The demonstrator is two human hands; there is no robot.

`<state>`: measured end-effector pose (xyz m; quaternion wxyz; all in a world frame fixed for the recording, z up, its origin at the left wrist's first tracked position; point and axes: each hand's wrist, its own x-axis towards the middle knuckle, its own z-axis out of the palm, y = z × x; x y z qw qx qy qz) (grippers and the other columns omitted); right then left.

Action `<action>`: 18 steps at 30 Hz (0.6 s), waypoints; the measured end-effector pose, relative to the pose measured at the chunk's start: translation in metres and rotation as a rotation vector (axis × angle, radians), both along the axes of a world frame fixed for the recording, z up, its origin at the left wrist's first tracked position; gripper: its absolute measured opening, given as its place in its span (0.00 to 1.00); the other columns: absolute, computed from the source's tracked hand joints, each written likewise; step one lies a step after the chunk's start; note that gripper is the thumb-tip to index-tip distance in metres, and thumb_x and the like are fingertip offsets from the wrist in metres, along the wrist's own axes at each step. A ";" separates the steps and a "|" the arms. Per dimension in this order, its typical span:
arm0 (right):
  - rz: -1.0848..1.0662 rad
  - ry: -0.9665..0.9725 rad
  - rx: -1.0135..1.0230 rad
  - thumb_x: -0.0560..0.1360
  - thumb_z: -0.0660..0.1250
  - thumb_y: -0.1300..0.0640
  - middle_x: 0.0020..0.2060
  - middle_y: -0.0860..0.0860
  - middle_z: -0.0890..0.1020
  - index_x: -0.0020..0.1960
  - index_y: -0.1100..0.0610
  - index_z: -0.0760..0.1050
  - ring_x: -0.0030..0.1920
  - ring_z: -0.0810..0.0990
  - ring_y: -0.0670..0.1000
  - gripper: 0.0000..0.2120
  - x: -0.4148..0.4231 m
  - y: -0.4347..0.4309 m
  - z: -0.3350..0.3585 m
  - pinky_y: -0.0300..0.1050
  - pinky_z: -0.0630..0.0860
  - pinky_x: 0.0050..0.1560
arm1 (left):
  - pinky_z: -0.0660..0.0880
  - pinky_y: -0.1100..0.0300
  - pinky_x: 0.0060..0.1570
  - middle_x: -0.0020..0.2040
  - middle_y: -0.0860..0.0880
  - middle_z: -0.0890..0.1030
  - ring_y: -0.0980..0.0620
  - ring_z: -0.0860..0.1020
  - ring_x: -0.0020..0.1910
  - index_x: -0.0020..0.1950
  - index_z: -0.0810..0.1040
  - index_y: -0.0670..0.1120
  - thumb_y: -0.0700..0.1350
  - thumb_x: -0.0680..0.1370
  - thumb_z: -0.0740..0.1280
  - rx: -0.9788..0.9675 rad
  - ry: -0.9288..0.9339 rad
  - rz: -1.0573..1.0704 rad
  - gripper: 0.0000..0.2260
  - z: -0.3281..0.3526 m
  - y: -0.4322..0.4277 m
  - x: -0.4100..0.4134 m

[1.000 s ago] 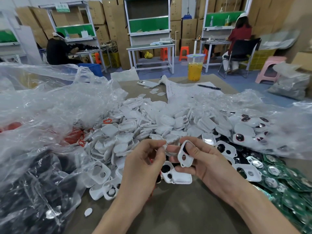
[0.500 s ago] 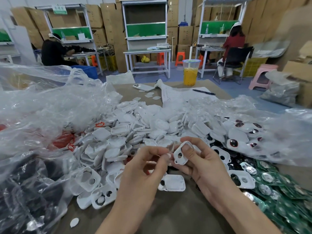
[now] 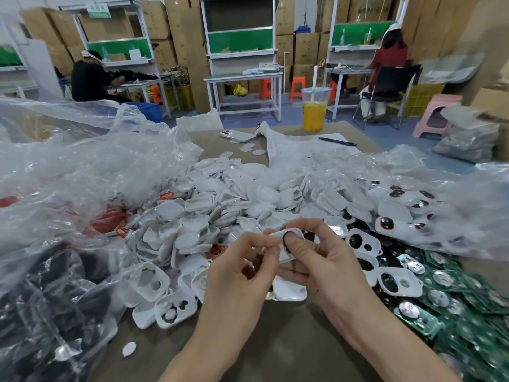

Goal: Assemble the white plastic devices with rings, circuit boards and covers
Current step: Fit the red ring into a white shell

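— While both hands are being held over the brown table (image 3: 275, 343), what is being gripped?

— A white shell (image 3: 298, 234) is being pinched between them, just above the near edge of the pile of shells (image 3: 220, 210). Its left end is being nipped by the thumb and forefinger of the left hand (image 3: 239, 274), with the other fingers being held curled.

— And the right hand (image 3: 330, 266)?

— The shell is being cradled from behind by its curled fingers, and the thumb is being pressed onto a black ring (image 3: 284, 242) at the shell's larger hole. How far the ring is seated cannot be told.

— What is being stored around them?

— Green circuit boards (image 3: 468, 304) are being heaped at the right. Orange rings (image 3: 108, 219) are being held in clear bags (image 3: 82, 172) at the left. A white cover (image 3: 292, 293) is lying on the table directly under the hands. Farther back, a cup of yellow drink (image 3: 314, 111), a pen (image 3: 337, 142) on a sheet of paper (image 3: 297, 150) and a phone (image 3: 237, 135) are being left on the table.
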<state>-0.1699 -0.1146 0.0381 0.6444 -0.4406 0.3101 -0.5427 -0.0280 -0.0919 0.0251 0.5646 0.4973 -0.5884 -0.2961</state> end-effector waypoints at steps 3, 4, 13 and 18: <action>-0.007 -0.004 -0.014 0.73 0.71 0.56 0.48 0.58 0.87 0.48 0.50 0.81 0.49 0.87 0.60 0.05 0.000 0.000 0.000 0.43 0.82 0.47 | 0.67 0.70 0.30 0.31 0.59 0.75 0.58 0.71 0.30 0.48 0.80 0.57 0.50 0.78 0.71 0.013 0.033 -0.017 0.02 0.001 0.001 0.000; -0.006 -0.004 -0.018 0.73 0.71 0.56 0.47 0.58 0.87 0.48 0.50 0.81 0.49 0.87 0.60 0.05 0.000 0.000 0.000 0.42 0.82 0.46 | 0.67 0.69 0.30 0.31 0.58 0.74 0.58 0.71 0.30 0.48 0.80 0.57 0.51 0.78 0.71 0.018 0.043 -0.018 0.02 0.002 0.001 -0.001; 0.051 -0.070 -0.026 0.74 0.71 0.58 0.56 0.57 0.85 0.47 0.51 0.81 0.53 0.86 0.61 0.04 0.002 -0.001 -0.004 0.45 0.82 0.49 | 0.73 0.67 0.32 0.47 0.54 0.82 0.56 0.75 0.34 0.62 0.74 0.69 0.46 0.78 0.69 0.076 0.088 -0.090 0.20 0.006 0.000 0.003; 0.065 -0.039 -0.051 0.74 0.72 0.57 0.54 0.57 0.86 0.48 0.51 0.81 0.53 0.86 0.60 0.04 0.002 -0.001 -0.004 0.46 0.82 0.50 | 0.75 0.65 0.31 0.49 0.56 0.83 0.58 0.76 0.35 0.59 0.77 0.68 0.43 0.80 0.68 0.108 0.060 -0.133 0.18 0.009 0.000 0.011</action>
